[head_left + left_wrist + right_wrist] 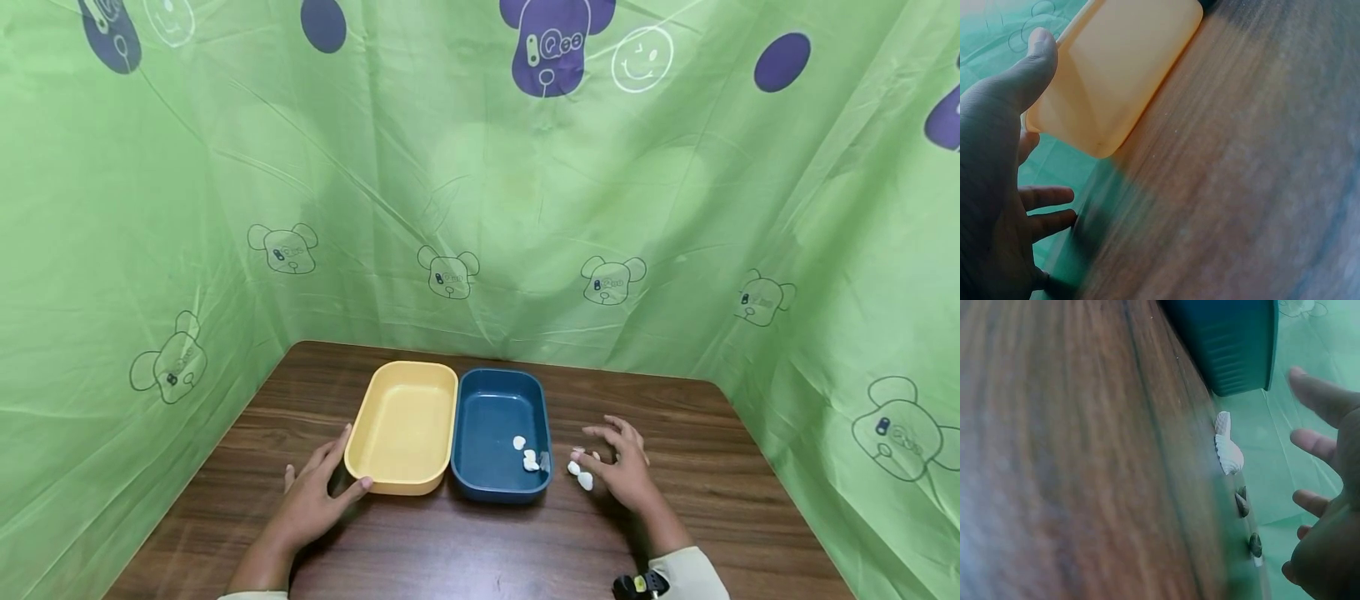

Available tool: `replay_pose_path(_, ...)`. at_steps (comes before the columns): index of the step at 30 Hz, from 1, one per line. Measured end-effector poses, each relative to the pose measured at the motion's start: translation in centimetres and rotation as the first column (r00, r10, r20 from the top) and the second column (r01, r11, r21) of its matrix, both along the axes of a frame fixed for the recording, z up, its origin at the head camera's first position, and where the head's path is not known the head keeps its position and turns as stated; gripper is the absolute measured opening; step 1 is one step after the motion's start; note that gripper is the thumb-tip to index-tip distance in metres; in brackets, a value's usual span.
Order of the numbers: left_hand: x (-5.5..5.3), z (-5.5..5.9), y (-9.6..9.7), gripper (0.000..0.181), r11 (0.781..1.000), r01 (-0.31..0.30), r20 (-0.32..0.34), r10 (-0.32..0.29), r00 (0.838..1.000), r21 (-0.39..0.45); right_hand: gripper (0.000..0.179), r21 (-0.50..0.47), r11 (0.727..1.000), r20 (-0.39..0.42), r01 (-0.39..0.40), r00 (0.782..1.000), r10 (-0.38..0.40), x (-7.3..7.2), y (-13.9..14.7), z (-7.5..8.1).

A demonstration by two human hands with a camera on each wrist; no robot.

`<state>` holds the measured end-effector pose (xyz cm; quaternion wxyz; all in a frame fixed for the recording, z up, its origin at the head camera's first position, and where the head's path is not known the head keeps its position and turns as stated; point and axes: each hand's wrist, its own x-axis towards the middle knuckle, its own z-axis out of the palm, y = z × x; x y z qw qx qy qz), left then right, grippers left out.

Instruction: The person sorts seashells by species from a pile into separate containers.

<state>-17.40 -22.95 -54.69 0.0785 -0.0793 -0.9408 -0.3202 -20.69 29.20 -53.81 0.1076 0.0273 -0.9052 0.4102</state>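
Note:
My left hand (311,496) rests against the near left corner of a yellow plastic tub (357,408). Its thumb lies at the near rim and its index finger along the left side; in the left wrist view the remaining fingers (1050,222) are spread away from the tub. On the right, my right hand (626,467) hovers with parted fingers close over several small seashells (585,481) on the table. A ribbed white shell (1229,455) shows in the right wrist view, with smaller dark-and-white shells (1242,503) beyond. Nothing shows between the right fingers.
Right beside the yellow tub stands a dark blue tub (480,493) with several white shells (530,461) toward its right side. Both sit on a brown wood-grain table (480,550). Green patterned cloth (480,208) hangs around the table's back and sides.

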Motion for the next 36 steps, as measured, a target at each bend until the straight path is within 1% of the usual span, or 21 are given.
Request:
replay_pose_path(6, 0.0, 0.0, -0.1, 0.099, 1.000, 0.001, 0.011, -0.001, 1.000, -0.001, 0.044, 0.017, 0.999, 0.000, -0.033, 0.999, 0.033, 0.2, 0.7, -0.8)
replay_pose_path(11, -0.2, -0.2, -0.1, 0.099, 1.000, 0.001, 0.020, -0.001, 1.000, -0.001, 0.040, 0.012, 0.999, 0.044, -0.038, 0.998, 0.038, 0.2, 1.0, -1.4)
replay_pose_path(15, -0.3, -0.3, -0.2, 0.099, 1.000, -0.001, 0.017, 0.001, 1.000, -0.003, 0.039, 0.014, 0.999, 0.043, -0.048, 0.998, 0.048, 0.1, 0.9, -1.8)
replay_pose_path(18, -0.3, -0.4, -0.2, 0.099, 1.000, -0.002, 0.011, 0.002, 1.000, -0.002, 0.040, 0.018, 0.998, 0.032, -0.057, 0.998, 0.057, 0.0, 0.7, -2.0)
replay_pose_path(24, -0.2, -0.4, -0.2, 0.098, 1.000, -0.005, -0.004, 0.005, 1.000, 0.000, 0.039, 0.032, 0.998, 0.036, -0.056, 0.998, 0.054, 0.1, 0.5, -2.0)
replay_pose_path(31, -0.3, -0.4, -0.1, 0.098, 1.000, -0.003, 0.004, 0.003, 1.000, 0.007, 0.039, 0.060, 0.997, 0.029, -0.054, 0.998, 0.052, 0.1, 0.2, -2.2)
replay_pose_path(36, -0.2, -0.3, -0.2, 0.098, 1.000, -0.001, 0.001, 0.001, 1.000, 0.007, 0.036, 0.052, 0.997, 0.031, -0.053, 0.998, 0.052, 0.1, 0.1, -2.5)
